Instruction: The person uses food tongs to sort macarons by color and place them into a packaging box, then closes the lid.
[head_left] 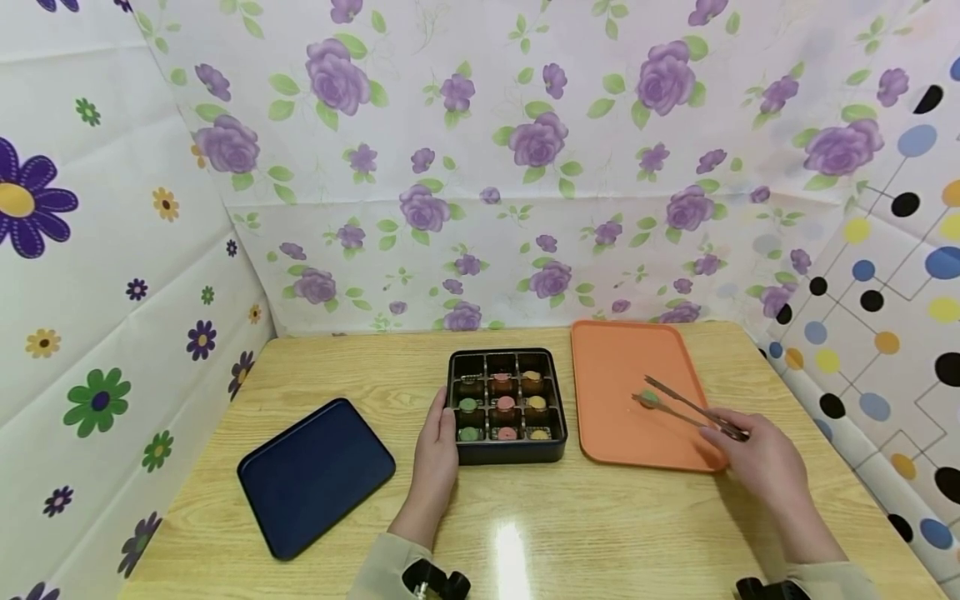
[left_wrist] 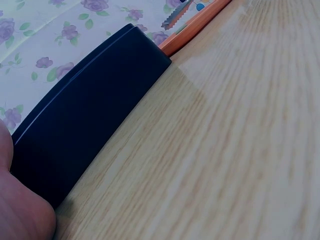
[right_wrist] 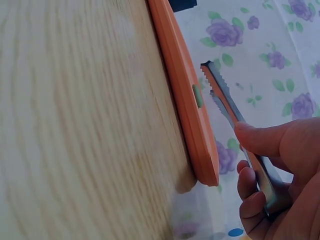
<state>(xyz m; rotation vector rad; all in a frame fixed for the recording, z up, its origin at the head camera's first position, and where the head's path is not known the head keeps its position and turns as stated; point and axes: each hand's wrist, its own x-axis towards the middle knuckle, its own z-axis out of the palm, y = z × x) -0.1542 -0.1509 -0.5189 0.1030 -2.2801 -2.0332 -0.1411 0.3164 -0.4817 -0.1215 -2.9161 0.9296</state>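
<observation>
The right hand (head_left: 765,462) pinches metal tongs (head_left: 693,410), whose parted tips sit at a small green sweet (head_left: 649,398) on the orange tray (head_left: 615,375), just ahead of the fingers. Judging by that gap, the sweet could slip or roll away. The left hand (head_left: 437,450) rests with straight fingers against the black box (head_left: 507,406); a nudge could shift it on the table (head_left: 600,533). Whether the tips touch the sweet is unclear

Left hand (head_left: 437,454) resting against black box (head_left: 507,407) on desk (head_left: 570,525). Right hand (head_left: 761,457) gripping tongs (head_left: 690,408) over green piece (head_left: 649,398) on orange tray (head_left: 615,375).
</observation>
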